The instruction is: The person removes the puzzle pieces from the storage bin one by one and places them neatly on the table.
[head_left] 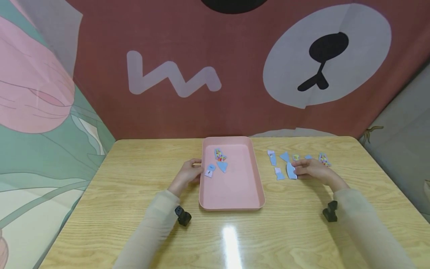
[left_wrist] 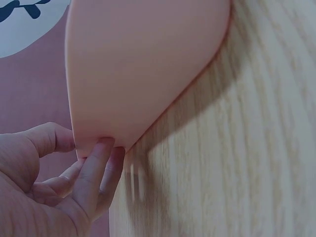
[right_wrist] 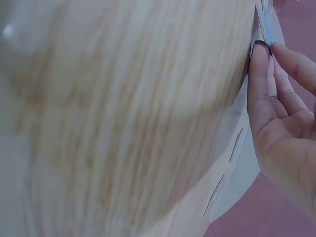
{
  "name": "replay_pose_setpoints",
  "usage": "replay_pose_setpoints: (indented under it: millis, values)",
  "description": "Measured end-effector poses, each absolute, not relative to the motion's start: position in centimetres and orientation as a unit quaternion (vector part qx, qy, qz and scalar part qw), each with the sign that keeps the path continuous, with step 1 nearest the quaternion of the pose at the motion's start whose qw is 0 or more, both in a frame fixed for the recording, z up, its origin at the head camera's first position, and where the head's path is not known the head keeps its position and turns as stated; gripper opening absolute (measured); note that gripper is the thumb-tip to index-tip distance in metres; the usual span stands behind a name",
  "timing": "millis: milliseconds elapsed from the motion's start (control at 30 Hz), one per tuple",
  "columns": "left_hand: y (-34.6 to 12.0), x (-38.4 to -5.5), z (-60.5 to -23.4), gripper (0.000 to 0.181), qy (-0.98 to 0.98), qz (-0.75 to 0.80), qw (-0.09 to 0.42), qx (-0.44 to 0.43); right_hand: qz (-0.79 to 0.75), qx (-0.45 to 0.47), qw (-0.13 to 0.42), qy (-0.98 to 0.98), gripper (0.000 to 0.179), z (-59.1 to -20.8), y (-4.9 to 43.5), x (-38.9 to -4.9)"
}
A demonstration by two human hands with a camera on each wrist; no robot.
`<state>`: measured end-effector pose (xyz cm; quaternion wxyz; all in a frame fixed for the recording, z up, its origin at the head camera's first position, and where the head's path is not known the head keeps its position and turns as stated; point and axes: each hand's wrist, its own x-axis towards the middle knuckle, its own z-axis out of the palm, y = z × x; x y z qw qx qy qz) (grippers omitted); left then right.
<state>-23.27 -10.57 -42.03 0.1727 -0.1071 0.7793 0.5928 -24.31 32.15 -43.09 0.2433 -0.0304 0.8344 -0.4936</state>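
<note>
1. Left hand (head_left: 188,173), left of frame centre: grasping the side of a pink, rounded rectangular tray (head_left: 238,183); in the left wrist view, bent fingers touch its outer wall.
2. Tray sits mid-frame on a pale wood-grain table (head_left: 134,194).
3. In the tray's upper left: a speckled multicoloured flat piece (head_left: 220,155), a light-blue triangular flat piece (head_left: 222,166) and a pale flat piece with a dark mark (head_left: 209,173).
4. Right hand (head_left: 315,170), right of centre: pinching a light-blue, curved flat piece (head_left: 290,171) between thumb and fingers; the piece shows at upper right in the right wrist view.
5. Nearby, right of the tray: a white-and-blue strip (head_left: 272,158), a small blue-and-pale piece (head_left: 279,173) and, farther right, a second speckled piece (head_left: 324,159).
6. Small black device (head_left: 183,216) at the left wrist; matching black device (head_left: 330,211) at the right.
</note>
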Motion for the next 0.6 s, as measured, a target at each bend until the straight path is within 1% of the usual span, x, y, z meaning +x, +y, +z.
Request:
replay_pose_setpoints:
  millis: [400,600]
  values:
    - [-10.72,-23.27,-42.29,0.047,0.774,0.6,0.173,-0.105,-0.479,-0.055,0.269,0.834,0.057,-42.83,32.3,-24.5]
    - [-10.76,-23.37,-42.16,0.047,0.774,0.597,0.18,-0.109,-0.464,-0.065,0.269,0.842,0.057,-42.47,32.32,-24.62]
